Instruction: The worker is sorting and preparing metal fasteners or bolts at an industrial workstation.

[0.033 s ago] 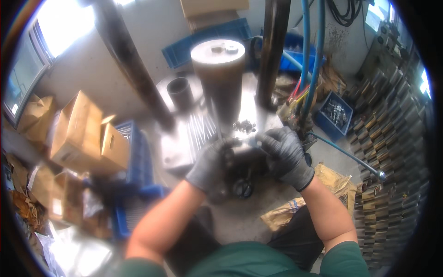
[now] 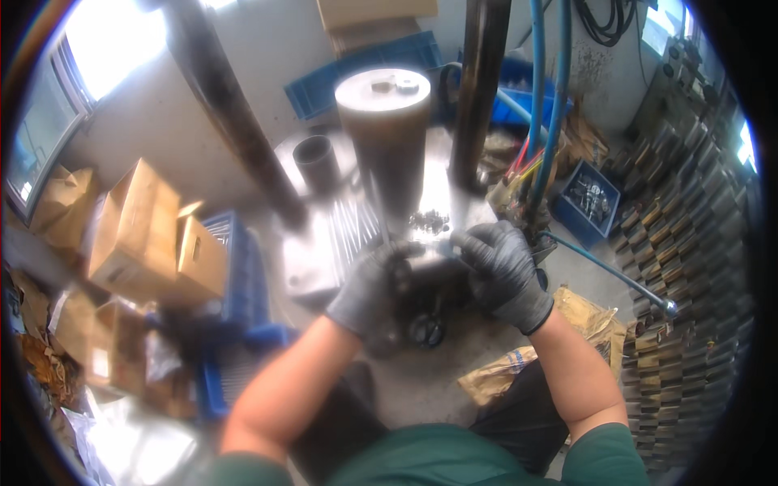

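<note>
Both my hands wear dark grey gloves and meet at the front edge of a metal machine table (image 2: 308,275). My left hand (image 2: 369,283) is closed, fingertips pointing in toward the middle; what they grip is blurred. My right hand (image 2: 502,271) is pinched, thumb against fingers, at the other side of the same spot; I cannot make out what it holds. Just beyond the fingertips lies a heap of small dark parts (image 2: 429,223). Left of it, several thin metal rods (image 2: 352,227) lie side by side. A thick upright cylinder (image 2: 382,121) stands behind, two nut-like pieces (image 2: 395,85) on its top.
Two dark columns (image 2: 235,113) (image 2: 478,97) rise beside the cylinder. A short pipe (image 2: 314,162) stands at the left. Cardboard boxes (image 2: 138,231) and blue crates (image 2: 243,271) sit at left. At right are a blue bin of metal parts (image 2: 587,201), a rod (image 2: 612,275) and stacked metal pieces (image 2: 689,267).
</note>
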{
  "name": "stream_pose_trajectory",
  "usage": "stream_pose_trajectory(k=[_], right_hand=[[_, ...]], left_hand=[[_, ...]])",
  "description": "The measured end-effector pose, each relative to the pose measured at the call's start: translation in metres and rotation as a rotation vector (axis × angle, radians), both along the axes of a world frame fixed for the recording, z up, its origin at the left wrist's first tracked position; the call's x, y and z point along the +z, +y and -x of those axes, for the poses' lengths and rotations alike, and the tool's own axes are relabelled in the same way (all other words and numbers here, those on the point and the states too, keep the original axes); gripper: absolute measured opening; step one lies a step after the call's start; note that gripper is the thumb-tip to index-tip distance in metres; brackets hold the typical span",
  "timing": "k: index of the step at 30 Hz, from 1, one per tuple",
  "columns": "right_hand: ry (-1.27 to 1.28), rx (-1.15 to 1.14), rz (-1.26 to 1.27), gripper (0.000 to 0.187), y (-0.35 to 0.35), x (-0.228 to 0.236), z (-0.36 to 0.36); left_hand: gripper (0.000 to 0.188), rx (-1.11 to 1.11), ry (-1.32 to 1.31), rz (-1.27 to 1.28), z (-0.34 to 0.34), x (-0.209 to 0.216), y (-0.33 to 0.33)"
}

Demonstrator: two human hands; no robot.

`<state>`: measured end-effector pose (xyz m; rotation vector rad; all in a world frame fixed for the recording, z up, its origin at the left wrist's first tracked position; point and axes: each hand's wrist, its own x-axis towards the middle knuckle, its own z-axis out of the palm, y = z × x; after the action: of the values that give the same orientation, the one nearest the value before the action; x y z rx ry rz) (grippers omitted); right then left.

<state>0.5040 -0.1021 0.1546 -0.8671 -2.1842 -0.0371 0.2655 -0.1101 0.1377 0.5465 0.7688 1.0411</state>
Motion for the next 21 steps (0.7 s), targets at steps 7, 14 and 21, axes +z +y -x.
stream_pose_trajectory(k=[7,14,21], right_hand=[[-0.054,0.007,0.004,0.051,-0.001,-0.001,0.003],[-0.080,-0.024,0.002,0.047,-0.003,0.002,0.005],[0.107,-0.077,0.309,0.040,-0.009,0.001,-0.003]], left_hand=[[0.006,0.042,0.017,-0.020,-0.001,0.004,-0.001],[0.015,0.058,0.085,-0.109,0.002,-0.003,0.001],[0.034,0.053,0.203,-0.350,0.000,0.009,-0.004]])
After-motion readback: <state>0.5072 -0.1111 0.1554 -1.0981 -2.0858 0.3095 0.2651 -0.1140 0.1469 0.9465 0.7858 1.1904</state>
